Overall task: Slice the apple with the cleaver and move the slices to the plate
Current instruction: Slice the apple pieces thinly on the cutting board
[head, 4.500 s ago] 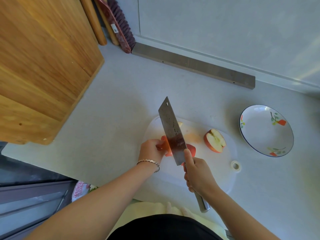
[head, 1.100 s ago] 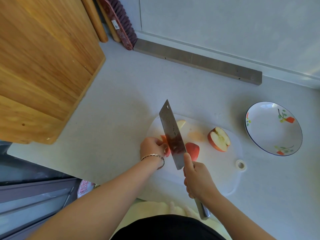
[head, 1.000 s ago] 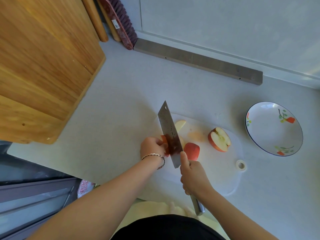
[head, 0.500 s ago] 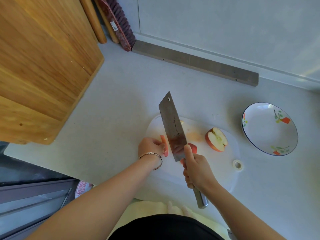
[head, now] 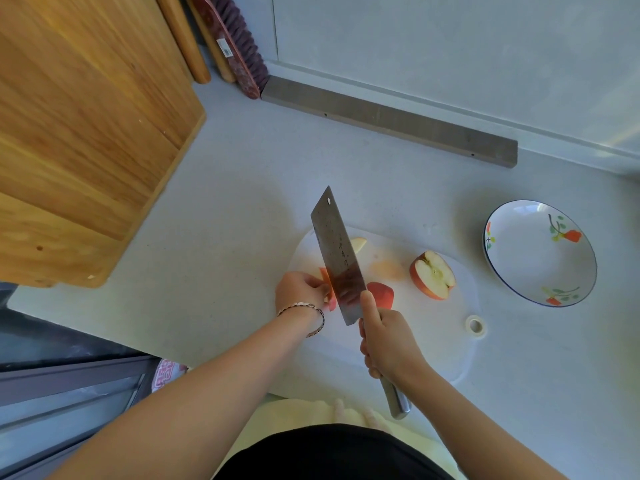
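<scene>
My right hand [head: 389, 339] grips the cleaver [head: 337, 254] by its steel handle, thumb laid along the blade, which points away over the white cutting board [head: 426, 327]. Left of the blade, my left hand [head: 301, 289] pinches a thin red-skinned apple slice [head: 327, 287]. A red apple piece [head: 381, 294] lies just right of the blade, partly hidden by it. An apple half [head: 433, 275] lies cut face up further right. A pale slice [head: 358, 244] peeks out beyond the blade. The flower-patterned plate [head: 540, 252] stands on the counter right of the board, with nothing on it.
A large wooden board [head: 86, 133] leans at the left over the grey counter [head: 225, 220]. Wooden handles and a brush [head: 239, 50] stand in the far corner beside a grey strip [head: 388, 123] along the wall. The counter's front edge runs by my body.
The cleaver came down through the apple piece, then lifted. My left hand now holds a thin slice apart from the red piece, left of the blade.
</scene>
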`<state>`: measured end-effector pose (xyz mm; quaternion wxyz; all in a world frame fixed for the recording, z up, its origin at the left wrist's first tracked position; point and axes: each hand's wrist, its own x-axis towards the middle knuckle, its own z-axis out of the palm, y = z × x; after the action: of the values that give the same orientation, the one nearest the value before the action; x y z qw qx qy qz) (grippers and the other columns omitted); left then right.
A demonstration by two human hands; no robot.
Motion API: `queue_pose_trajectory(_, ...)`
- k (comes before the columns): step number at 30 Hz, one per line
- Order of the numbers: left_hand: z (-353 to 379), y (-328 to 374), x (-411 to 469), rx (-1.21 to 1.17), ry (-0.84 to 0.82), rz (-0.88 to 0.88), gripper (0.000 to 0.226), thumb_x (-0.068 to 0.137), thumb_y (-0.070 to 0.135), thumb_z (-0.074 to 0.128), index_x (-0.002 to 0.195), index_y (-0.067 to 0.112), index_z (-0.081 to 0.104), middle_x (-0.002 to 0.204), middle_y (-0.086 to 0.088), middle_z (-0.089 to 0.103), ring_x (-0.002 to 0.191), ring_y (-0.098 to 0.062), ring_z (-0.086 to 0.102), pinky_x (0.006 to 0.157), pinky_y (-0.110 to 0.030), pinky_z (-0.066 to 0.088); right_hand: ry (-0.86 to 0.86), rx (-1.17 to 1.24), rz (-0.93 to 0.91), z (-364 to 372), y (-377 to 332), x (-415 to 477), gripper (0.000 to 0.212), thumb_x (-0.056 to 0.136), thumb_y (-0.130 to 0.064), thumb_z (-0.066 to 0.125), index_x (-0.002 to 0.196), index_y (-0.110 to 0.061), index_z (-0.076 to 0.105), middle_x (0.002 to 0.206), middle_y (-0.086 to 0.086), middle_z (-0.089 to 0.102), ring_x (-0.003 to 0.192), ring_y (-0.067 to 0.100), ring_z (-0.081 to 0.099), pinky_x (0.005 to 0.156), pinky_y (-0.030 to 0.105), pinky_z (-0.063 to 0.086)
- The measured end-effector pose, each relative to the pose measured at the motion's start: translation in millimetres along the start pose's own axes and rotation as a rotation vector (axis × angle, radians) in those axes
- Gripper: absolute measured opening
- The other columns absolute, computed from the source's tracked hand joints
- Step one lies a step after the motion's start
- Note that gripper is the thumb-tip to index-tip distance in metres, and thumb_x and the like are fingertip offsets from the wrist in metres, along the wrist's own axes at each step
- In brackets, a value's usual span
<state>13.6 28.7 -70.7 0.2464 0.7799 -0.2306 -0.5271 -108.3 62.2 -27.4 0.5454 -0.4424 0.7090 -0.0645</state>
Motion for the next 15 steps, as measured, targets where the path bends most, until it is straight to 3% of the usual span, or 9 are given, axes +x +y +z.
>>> queue_pose_trajectory(5,0,2,-2,-0.004,-0.007,0.004,0.021,0.086,0.000,0.059,0.066,-0.002,0.066,0.053,-0.015,0.060,0.028,-0.012,0.050,0.037,-0.014,0.039,0.022,-0.086,-0.012,3,7,-7,0.058,0.095,-0.056,0.024,0.063,-0.010,0.040,0.055,0.005,0.041,0.043,0.013,0.040,0.051,0.025,0.044)
queue_pose_trajectory(9,1,-1,3,0.016,0.013,0.020,0.036,0.078,-0.003,0.060,0.046,0.011,0.061,0.059,-0.021,0.066,0.057,-0.033,0.067,0.062,-0.040,0.054,0.041,-0.071,-0.039,12,7,2,0.057,0.095,-0.055,0.025,0.064,-0.010,0.040,0.056,0.005,0.043,0.047,0.017,0.041,0.056,0.031,0.043)
queue_pose_trajectory(12,0,-1,1,0.047,0.036,0.038,0.038,0.076,0.000,0.062,0.041,0.017,0.061,0.064,-0.017,0.070,0.066,-0.035,0.070,0.070,-0.047,0.058,0.064,-0.051,-0.074,24,13,7,0.056,0.094,-0.054,0.025,0.069,-0.008,0.043,0.056,0.004,0.041,0.050,0.018,0.040,0.056,0.034,0.040)
queue_pose_trajectory(15,0,0,0,0.075,0.030,0.050,0.039,0.075,0.004,0.063,0.038,0.017,0.062,0.063,-0.016,0.070,0.068,-0.035,0.070,0.069,-0.048,0.058,0.069,0.066,-0.037,24,19,10,0.055,0.093,-0.055,0.027,0.067,-0.009,0.040,0.053,0.003,0.036,0.043,0.014,0.035,0.049,0.027,0.036)
